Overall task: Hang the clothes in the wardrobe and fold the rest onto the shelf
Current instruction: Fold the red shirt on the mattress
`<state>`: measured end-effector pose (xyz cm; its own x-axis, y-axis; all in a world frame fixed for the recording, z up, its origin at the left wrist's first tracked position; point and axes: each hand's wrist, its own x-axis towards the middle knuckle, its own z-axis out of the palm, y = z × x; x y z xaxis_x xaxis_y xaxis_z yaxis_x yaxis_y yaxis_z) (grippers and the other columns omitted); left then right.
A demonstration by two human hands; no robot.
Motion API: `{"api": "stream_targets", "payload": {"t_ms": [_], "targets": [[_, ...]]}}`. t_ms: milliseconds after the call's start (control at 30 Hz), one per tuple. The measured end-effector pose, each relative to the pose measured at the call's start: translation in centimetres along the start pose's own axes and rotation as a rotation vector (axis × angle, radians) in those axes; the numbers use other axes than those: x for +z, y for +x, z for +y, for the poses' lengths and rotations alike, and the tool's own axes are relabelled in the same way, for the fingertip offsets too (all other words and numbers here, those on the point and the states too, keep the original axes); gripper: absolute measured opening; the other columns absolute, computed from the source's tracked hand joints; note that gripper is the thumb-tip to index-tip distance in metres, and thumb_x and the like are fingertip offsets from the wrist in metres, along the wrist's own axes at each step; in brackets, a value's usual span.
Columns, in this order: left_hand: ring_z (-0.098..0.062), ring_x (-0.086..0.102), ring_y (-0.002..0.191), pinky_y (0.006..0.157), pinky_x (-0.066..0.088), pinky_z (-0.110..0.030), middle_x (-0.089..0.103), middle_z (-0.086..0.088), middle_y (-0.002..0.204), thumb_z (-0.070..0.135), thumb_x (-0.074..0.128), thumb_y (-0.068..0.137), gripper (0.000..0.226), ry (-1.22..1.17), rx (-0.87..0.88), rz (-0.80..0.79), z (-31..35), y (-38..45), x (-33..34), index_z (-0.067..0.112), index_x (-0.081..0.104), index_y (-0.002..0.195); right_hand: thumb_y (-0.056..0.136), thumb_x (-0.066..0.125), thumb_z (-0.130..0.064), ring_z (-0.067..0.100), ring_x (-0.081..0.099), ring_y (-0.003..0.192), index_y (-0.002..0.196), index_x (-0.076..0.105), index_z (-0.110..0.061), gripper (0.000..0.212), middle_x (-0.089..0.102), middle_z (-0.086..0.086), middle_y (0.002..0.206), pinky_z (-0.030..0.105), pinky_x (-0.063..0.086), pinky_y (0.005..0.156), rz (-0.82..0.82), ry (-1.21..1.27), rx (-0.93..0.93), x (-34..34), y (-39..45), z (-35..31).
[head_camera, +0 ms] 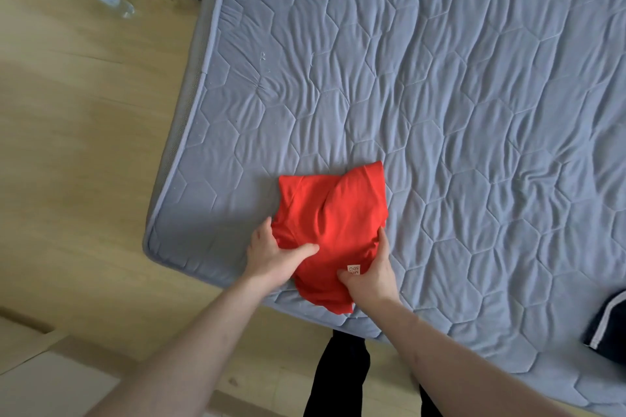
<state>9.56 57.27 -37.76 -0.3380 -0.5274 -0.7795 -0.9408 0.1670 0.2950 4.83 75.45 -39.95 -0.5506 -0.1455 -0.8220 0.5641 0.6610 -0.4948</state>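
Your left hand (271, 252) and right hand (367, 276) both grasp the folded red garment (330, 223), thumbs pressed on top, one at each side. It lies on the mattress (440, 78) near its front-left corner; a dark garment (606, 328) sits at the right edge.

Bare mattress (440, 85) beyond red garment (332, 213)
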Motion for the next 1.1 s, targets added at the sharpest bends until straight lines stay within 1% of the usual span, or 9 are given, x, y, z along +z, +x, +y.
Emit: {"api": "stream_targets", "payload": {"t_ms": [133, 300, 433, 567, 667, 733, 867, 1033, 1100], "targets": [[-0.023, 0.063, 0.118, 0.105, 0.05, -0.042, 0.064, -0.002, 0.127, 0.051, 0.096, 0.039, 0.112, -0.276, -0.246, -0.139, 0.5, 1.3, 0.6, 0.01, 0.05, 0.133, 0.08, 0.068, 0.0, 0.023, 0.063, 0.113, 0.159, 0.012, -0.036, 0.104, 0.058, 0.002, 0.133, 0.039, 0.055, 0.094, -0.07, 0.138, 0.166, -0.2, 1.1, -0.3], [-0.033, 0.075, 0.088, 0.081, 0.061, -0.043, 0.077, -0.02, 0.098, -0.006, 0.075, 0.07, 0.043, -0.639, -0.321, -0.24, 1.1, 1.0, 2.9, -0.003, 0.07, 0.112, 0.078, 0.052, 0.012, 0.012, 0.057, 0.064, 0.123, 0.054, -0.036, 0.066, 0.065, -0.004, 0.083, 0.024, 0.047, 0.053, -0.108, 0.259, 0.19, -1.2, 2.1, 0.0], [-0.022, 0.06, 0.048, 0.042, 0.04, -0.021, 0.066, -0.011, 0.066, -0.006, 0.056, 0.075, 0.014, -0.902, -0.428, -0.263, 1.0, 0.0, 4.6, 0.003, 0.064, 0.083, 0.078, 0.049, 0.017, 0.014, 0.047, 0.06, 0.103, 0.066, -0.024, 0.051, 0.055, -0.007, 0.059, 0.023, 0.039, 0.052, -0.087, 0.428, 0.206, -3.0, 2.8, 0.4], [-0.025, 0.059, 0.063, 0.051, 0.034, -0.027, 0.068, -0.012, 0.084, 0.011, 0.064, 0.081, 0.017, -0.99, -0.473, -0.137, 0.4, -0.6, 6.6, 0.009, 0.065, 0.098, 0.087, 0.076, -0.017, 0.013, 0.065, 0.093, 0.142, 0.041, -0.04, 0.069, 0.067, -0.005, 0.108, 0.033, 0.055, 0.088, -0.001, 0.19, 0.087, -3.8, 2.8, 0.1], [-0.034, 0.069, 0.099, 0.076, 0.055, -0.039, 0.072, -0.019, 0.116, 0.019, 0.058, 0.091, 0.034, -1.193, -0.521, -0.118, 1.1, -0.8, 8.0, 0.003, 0.068, 0.12, 0.078, 0.085, -0.044, 0.015, 0.064, 0.11, 0.152, 0.031, -0.037, 0.092, 0.06, -0.007, 0.125, 0.044, 0.057, 0.096, 0.006, 0.333, 0.183, -3.1, 2.4, -0.3], [-0.037, 0.064, 0.119, 0.103, 0.051, -0.047, 0.068, -0.024, 0.126, 0.02, 0.049, 0.096, 0.043, -1.312, -0.514, -0.167, 1.7, -1.5, 8.8, -0.003, 0.062, 0.129, 0.073, 0.088, -0.048, 0.016, 0.067, 0.108, 0.148, 0.04, -0.032, 0.09, 0.062, -0.006, 0.127, 0.044, 0.06, 0.089, 0.034, 0.454, 0.273, -2.8, 2.2, -0.6], [-0.034, 0.063, 0.122, 0.109, 0.046, -0.046, 0.068, -0.023, 0.127, 0.028, 0.042, 0.104, 0.046, -1.414, -0.506, -0.354, 2.4, -3.6, 10.5, -0.003, 0.06, 0.134, 0.069, 0.093, -0.031, 0.021, 0.072, 0.105, 0.133, 0.057, -0.027, 0.074, 0.072, 0.0, 0.118, 0.046, 0.059, 0.094, -0.036, 0.616, 0.311, -3.6, 2.6, 0.3], [-0.021, 0.072, 0.08, 0.077, 0.059, -0.037, 0.075, -0.003, 0.089, 0.074, 0.051, 0.09, 0.065, -0.265, -0.31, -0.482, 0.3, -3.7, 8.8, 0.013, 0.072, 0.1, 0.075, 0.082, -0.002, 0.026, 0.077, 0.089, 0.113, 0.071, -0.017, 0.042, 0.079, 0.01, 0.1, 0.039, 0.063, 0.075, -0.033, 0.59, 0.298, -6.8, 3.5, 1.3], [-0.026, 0.074, 0.081, 0.078, 0.058, -0.037, 0.077, -0.006, 0.083, 0.083, 0.045, 0.085, 0.076, 0.23, -0.103, -0.319, -0.7, -2.1, 6.5, 0.013, 0.076, 0.087, 0.074, 0.082, -0.003, 0.03, 0.076, 0.093, 0.11, 0.072, -0.018, 0.04, 0.078, 0.012, 0.103, 0.043, 0.063, 0.08, -0.017, 0.566, 0.297, -7.7, 4.2, 1.7]]}}
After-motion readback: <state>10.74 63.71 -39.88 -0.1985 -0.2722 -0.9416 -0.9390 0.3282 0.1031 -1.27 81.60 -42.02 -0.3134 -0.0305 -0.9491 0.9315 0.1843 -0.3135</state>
